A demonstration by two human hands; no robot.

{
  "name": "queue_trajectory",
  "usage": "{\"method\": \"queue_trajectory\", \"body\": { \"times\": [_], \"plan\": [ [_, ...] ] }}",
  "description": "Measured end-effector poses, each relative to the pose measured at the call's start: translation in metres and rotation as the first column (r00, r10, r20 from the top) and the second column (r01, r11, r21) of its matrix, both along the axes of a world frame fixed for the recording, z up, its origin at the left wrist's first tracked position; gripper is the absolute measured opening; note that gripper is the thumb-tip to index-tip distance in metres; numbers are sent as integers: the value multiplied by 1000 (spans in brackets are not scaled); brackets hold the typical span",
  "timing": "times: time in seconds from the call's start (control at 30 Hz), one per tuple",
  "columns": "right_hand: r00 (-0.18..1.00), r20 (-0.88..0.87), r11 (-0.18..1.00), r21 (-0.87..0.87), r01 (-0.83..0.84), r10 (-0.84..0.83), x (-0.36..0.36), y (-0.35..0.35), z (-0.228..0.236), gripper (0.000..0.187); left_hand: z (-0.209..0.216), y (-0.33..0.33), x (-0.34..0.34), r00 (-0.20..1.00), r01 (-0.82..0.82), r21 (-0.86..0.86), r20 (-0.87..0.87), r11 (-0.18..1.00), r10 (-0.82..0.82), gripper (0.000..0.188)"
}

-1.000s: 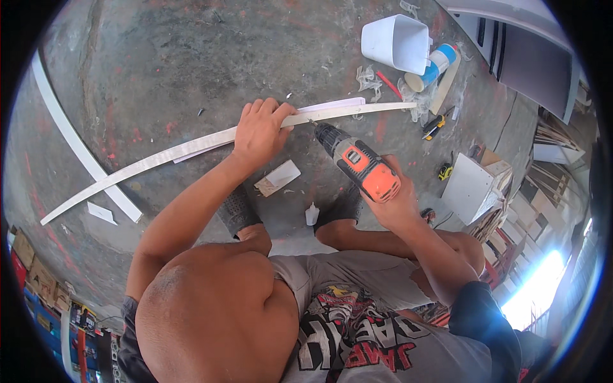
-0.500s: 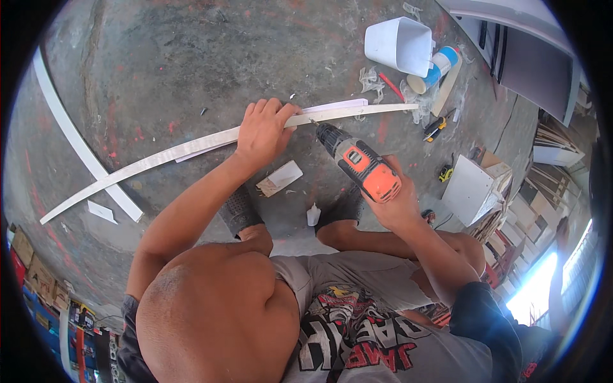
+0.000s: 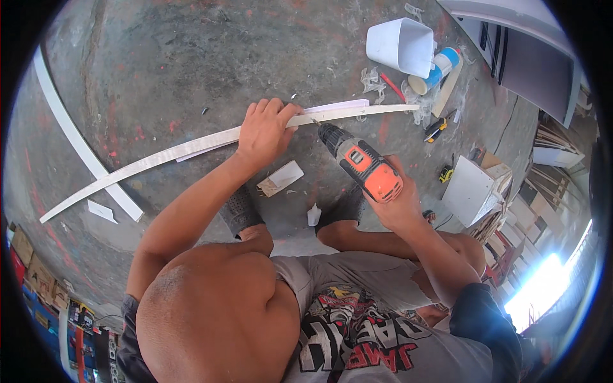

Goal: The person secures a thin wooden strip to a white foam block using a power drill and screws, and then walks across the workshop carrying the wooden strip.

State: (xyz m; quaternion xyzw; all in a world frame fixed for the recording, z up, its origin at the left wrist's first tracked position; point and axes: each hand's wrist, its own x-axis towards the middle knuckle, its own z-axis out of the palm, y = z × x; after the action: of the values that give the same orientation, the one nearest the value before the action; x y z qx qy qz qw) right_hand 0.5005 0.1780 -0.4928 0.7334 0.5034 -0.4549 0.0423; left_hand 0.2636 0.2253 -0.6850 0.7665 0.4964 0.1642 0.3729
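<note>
**Little movement since the earlier frame: orange-and-black cordless drill (image 3: 367,167) stays at long, narrow, pale wood-like strip (image 3: 204,138)**

Only the framing shifts slightly. Step in hand, as judged: drilling or driving at the strip. The left hand (image 3: 265,131) grips the strip on the grey concrete floor (image 3: 191,64); the right hand (image 3: 397,204) grasps the drill. Its slender bit (image 3: 315,121) points at the strip just beside the left fingers; contact cannot be confirmed. The next move calls for a steady strip, an aligned bit and fingers kept aside.

Surroundings: a flat white piece (image 3: 338,105) lies beneath the strip, and a white strip (image 3: 124,202) crosses it at the left. Crumpled clear plastic scraps (image 3: 372,81) lie near the strip's right end and could snag it. Beyond stand a white square plastic container (image 3: 396,48) and a blue-and-white cylinder (image 3: 440,67).
</note>
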Motion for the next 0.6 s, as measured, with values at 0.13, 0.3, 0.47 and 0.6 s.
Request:
{"method": "queue_trajectory", "body": {
  "times": [0.13, 0.3, 0.47, 0.6],
  "plan": [
    [1000, -28, 1000, 2, 7, -7, -1, 3, 2, 47, 0, 0, 0, 1000, 0, 1, -1, 1000, 0, 40],
    [993, 30, 993, -22, -112, 113, -7, 16, 6, 48, 0, -1, -1, 1000, -3, 19, 13, 1000, 3, 41],
    [981, 58, 980, -86, -181, 186, -13, 24, 8, 44, -1, -2, -1, 1000, -3, 28, -6, 1000, 3, 38],
    [983, 78, 984, -74, -163, 168, -18, 26, 8, 37, -2, -3, 0, 1000, -4, 32, -24, 999, 5, 36]
  ]
}}
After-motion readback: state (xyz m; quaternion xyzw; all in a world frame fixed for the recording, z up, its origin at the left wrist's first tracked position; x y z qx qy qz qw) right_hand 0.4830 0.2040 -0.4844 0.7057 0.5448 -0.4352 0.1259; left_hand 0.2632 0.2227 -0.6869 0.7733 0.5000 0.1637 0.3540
